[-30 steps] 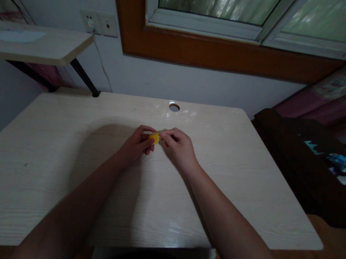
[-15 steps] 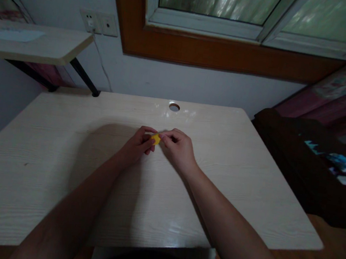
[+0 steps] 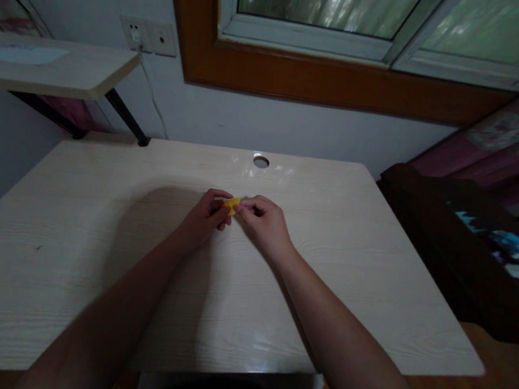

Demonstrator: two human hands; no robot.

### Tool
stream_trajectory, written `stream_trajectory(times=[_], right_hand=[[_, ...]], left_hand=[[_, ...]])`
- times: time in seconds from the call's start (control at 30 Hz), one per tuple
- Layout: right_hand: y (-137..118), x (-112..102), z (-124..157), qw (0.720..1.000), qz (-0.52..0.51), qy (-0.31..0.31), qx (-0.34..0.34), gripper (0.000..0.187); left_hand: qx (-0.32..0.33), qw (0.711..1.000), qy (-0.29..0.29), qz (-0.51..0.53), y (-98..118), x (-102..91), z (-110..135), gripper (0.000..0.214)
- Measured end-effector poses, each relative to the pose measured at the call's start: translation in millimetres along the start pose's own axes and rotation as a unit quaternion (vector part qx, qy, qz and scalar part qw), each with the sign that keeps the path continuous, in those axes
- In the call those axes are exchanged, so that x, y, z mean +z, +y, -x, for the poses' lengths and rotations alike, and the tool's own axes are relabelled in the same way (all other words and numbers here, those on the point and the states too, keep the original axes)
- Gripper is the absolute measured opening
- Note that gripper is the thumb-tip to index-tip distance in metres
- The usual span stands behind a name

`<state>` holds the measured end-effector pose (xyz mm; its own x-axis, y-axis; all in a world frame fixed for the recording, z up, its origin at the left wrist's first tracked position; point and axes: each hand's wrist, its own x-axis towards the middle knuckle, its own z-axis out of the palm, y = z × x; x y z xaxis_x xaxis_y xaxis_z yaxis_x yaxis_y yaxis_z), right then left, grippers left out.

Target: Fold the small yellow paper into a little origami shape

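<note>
Both of my hands meet over the middle of a pale wooden desk point(image 3: 94, 217). Between their fingertips sits a small yellow piece point(image 3: 232, 204), too small and dim to name more closely. My left hand point(image 3: 203, 218) pinches it from the left with curled fingers. My right hand point(image 3: 262, 223) pinches it from the right, its fingers also curled in. Most of the yellow piece is hidden by the fingers.
A round cable hole point(image 3: 260, 161) lies at the desk's far edge. A wall socket point(image 3: 149, 36) and a window sill are on the wall behind. A raised shelf point(image 3: 51, 68) stands at the far left, dark furniture point(image 3: 463, 247) along the right.
My hands have shifted very slightly left, and less of the yellow piece shows between the fingers. Otherwise nothing has moved.
</note>
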<state>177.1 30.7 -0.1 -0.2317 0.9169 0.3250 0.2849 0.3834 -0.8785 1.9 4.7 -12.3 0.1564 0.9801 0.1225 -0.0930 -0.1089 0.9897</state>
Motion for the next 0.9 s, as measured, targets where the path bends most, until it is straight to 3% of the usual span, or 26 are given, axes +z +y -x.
stream_trajectory(times=[0.2,0.4,0.57,0.9], right_hand=[[-3,-2,-1,0.999,0.003,0.000,-0.043,0.013],[-9,-5,-1,0.995,0.008,-0.029,-0.092,0.012],[-11,-4,0,0.996,0.023,-0.035,-0.083,0.016],[-13,-3,0,0.998,0.041,-0.023,-0.049,0.011]], left_hand=[[0.018,0.999,-0.012,0.038,-2,1.4,1,0.034],[0.000,0.998,0.046,0.045,1,0.6,2,0.027],[0.000,0.997,0.082,0.006,2,0.2,-1,0.021],[-0.017,0.997,0.062,0.046,4,2.3,0,0.025]])
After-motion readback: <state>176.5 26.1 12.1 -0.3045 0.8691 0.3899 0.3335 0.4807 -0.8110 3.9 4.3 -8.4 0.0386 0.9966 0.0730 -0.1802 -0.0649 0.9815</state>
